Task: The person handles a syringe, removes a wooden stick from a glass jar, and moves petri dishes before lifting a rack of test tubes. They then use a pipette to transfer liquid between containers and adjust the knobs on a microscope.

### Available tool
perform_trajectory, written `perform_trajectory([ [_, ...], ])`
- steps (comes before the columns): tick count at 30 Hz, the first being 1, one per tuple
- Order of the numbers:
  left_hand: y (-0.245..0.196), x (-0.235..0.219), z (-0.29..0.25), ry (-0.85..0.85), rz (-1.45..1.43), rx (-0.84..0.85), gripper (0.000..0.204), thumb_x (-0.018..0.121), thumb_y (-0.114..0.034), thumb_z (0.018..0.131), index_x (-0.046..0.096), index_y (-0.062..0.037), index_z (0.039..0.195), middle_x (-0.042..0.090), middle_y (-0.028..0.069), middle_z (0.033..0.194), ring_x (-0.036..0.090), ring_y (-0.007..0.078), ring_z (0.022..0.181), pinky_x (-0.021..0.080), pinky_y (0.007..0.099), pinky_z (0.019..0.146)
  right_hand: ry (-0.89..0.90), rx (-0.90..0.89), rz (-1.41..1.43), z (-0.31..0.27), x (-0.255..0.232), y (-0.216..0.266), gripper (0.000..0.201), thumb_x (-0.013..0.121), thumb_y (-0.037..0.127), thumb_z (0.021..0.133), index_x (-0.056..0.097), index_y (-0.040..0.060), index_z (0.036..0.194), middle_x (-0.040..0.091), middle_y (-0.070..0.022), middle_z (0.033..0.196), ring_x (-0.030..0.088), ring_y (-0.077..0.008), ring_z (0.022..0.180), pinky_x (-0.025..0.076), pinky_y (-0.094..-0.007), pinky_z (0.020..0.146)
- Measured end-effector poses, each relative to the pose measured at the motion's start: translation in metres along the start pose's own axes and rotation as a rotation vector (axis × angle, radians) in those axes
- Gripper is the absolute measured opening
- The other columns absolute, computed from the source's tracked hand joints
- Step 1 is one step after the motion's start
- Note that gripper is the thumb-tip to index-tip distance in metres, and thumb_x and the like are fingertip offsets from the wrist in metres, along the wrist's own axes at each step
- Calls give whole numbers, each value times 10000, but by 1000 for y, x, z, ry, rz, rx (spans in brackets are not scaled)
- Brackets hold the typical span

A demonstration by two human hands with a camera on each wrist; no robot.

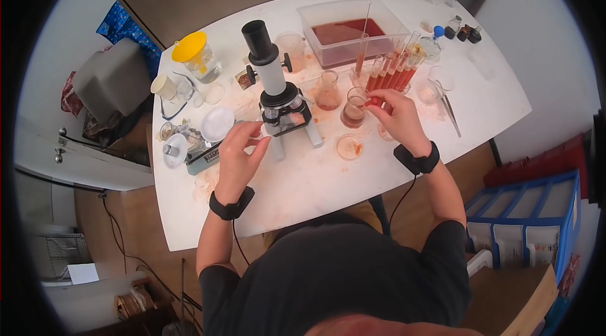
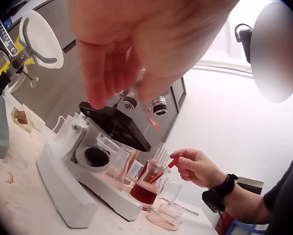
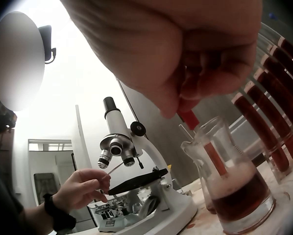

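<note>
My right hand (image 1: pixel 399 122) pinches the red bulb of a dropper (image 3: pixel 189 119). Its tube slants down into a small glass beaker (image 3: pixel 239 210) of dark red liquid with froth on top. Close by the stage of a white and black microscope (image 1: pixel 273 77), my left hand (image 1: pixel 238 153) holds a clear glass slide (image 2: pixel 153 122) between thumb and fingers; a red smear shows on it. The slide is beside the black stage (image 2: pixel 114 126), below the objective lenses (image 3: pixel 116 149). A shallow glass dish (image 1: pixel 348 147) with reddish residue lies in front of the beaker.
Behind the beaker stands a rack of test tubes (image 1: pixel 390 74) with red liquid. A conical flask (image 1: pixel 327 91) is left of it, and a plastic tub (image 1: pixel 319 52) of red liquid farther back. Tweezers (image 1: pixel 449 112) lie at right; a balance (image 1: pixel 203 158) stands at left.
</note>
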State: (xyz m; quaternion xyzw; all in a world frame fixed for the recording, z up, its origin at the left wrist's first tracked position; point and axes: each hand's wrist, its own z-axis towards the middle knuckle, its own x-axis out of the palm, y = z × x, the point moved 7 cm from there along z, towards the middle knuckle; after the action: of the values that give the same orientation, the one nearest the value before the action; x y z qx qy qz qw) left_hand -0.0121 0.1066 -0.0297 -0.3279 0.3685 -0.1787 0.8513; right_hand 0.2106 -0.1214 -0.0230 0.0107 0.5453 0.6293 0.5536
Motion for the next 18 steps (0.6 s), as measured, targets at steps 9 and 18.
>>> perform_trajectory([
  [9,8,16,4,19,78,21,273,757,-12,758,655,33,1007,623,105,912,614,146,654,524,257,587,-234,13,84,-8,-35,-3,220,726,77,825,674,16,1029,663,-49,842,522,-76,580,439,-214,552],
  [18,13,16,5,23,58,-40,251,747,-36,771,652,38,992,610,92,869,576,121,561,477,247,531,-287,43,168,-15,-42,-10,199,699,60,857,669,0,1044,656,-13,826,519,-39,628,440,-191,575],
])
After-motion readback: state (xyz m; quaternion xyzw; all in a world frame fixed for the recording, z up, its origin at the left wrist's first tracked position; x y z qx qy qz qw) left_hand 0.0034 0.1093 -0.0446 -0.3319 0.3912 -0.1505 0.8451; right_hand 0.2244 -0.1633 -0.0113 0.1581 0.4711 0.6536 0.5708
